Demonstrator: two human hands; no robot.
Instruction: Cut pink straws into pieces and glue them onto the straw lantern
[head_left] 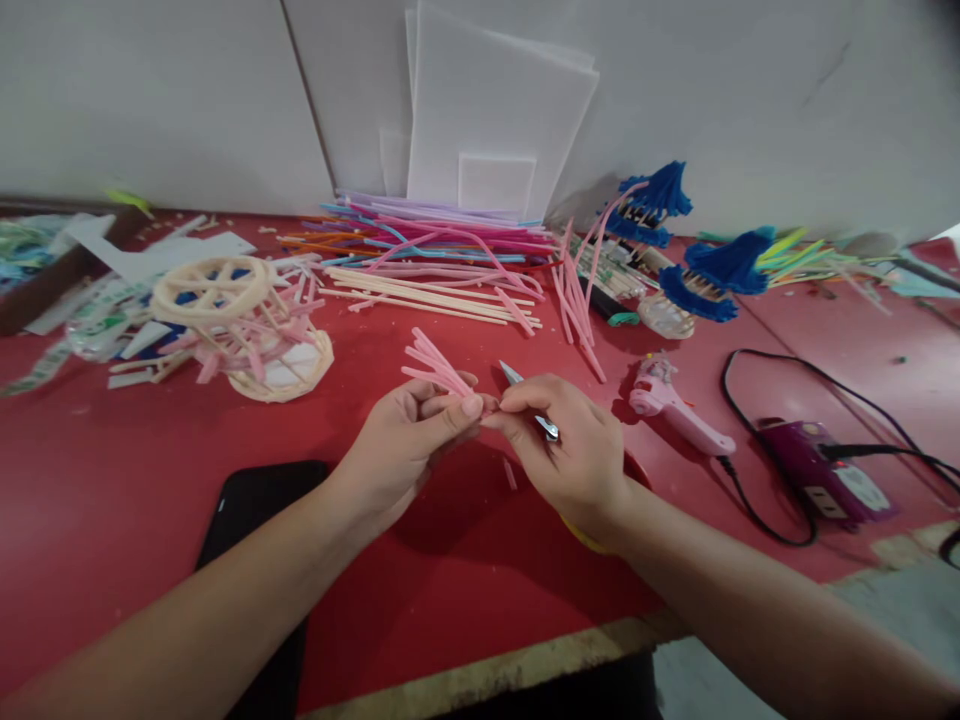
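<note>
A small bundle of short pink pipe cleaners [435, 368] fans out from my left hand [405, 435], pinched between thumb and fingers. My right hand [566, 440] meets it at the bundle's lower end, its thumb and forefinger closed together by the tips. Scissors [511, 373] are tucked in that same hand; the blade points up and left past the fingers, and a yellow handle shows below the palm. What the right fingertips pinch is too small to make out. Beneath the hands, a short pink piece [510, 474] lies on the red table [420, 620].
Colourful pipe cleaners [450, 235] lie along the wall. A cream-and-pink wheel-shaped model [214, 290] stands left, blue-roofed models [712, 275] right. A pink glue gun [679, 405] is corded near a purple power strip [825, 475]. A black phone [259, 510] lies under my left forearm.
</note>
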